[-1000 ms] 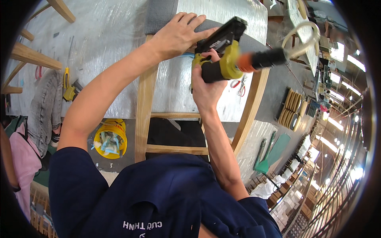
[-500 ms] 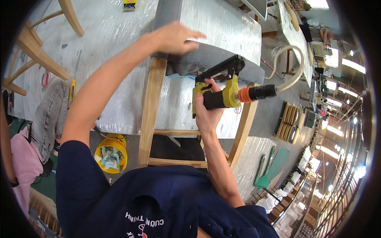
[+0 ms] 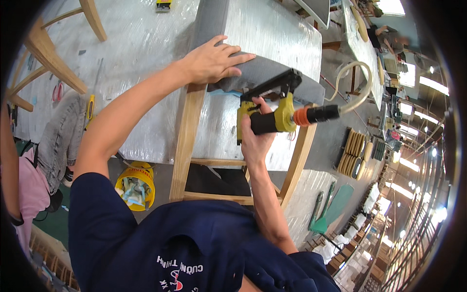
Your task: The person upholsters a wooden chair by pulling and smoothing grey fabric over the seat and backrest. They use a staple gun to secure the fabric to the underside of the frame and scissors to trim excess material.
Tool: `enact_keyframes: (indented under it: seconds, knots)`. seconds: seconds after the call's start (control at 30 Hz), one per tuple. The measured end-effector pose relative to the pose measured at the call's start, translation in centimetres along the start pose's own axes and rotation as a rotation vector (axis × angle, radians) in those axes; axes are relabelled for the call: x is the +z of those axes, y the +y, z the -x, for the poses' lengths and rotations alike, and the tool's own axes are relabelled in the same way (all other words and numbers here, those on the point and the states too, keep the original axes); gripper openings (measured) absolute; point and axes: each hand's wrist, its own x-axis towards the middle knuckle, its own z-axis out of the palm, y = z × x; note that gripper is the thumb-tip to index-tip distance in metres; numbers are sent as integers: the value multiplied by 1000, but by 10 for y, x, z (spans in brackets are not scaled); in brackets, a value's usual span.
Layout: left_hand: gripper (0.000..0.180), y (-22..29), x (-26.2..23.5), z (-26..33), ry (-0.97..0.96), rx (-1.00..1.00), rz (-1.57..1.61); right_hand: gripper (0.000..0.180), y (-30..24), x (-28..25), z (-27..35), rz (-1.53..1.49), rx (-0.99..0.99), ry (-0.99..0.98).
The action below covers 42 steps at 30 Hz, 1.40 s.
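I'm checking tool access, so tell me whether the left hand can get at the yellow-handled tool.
Probably yes: the left hand rests on grey fabric, apparently holding nothing, and the yellow-handled tool lies on the table beside the left forearm, with nothing seen between.

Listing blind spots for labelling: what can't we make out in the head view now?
All head view:
Right hand: some fingers hidden behind the pneumatic gun.
Gray fabric: part covered by the left hand.
Yellow-black box: cut off by the top edge.
Co-worker in pink: cut off by the dark left rim.
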Motion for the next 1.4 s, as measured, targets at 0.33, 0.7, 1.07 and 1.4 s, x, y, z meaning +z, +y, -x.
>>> enact_keyframes:
  seconds: [0.33,0.7,1.07,1.4]
  knots:
    - [68,34,3,14,157,-101,-66,35,23,28,-13,140,-120,-16]
    - [51,1,-23,9,-114,-63,271,33,2,37,-9,77,-89,6]
    - [52,-25,-9,-12,-116,-238,-46,40,4,14,2,23,18,-28]
    - [72,19,-11,25,-122,-216,-37,39,7,28,0,49,15,-14]
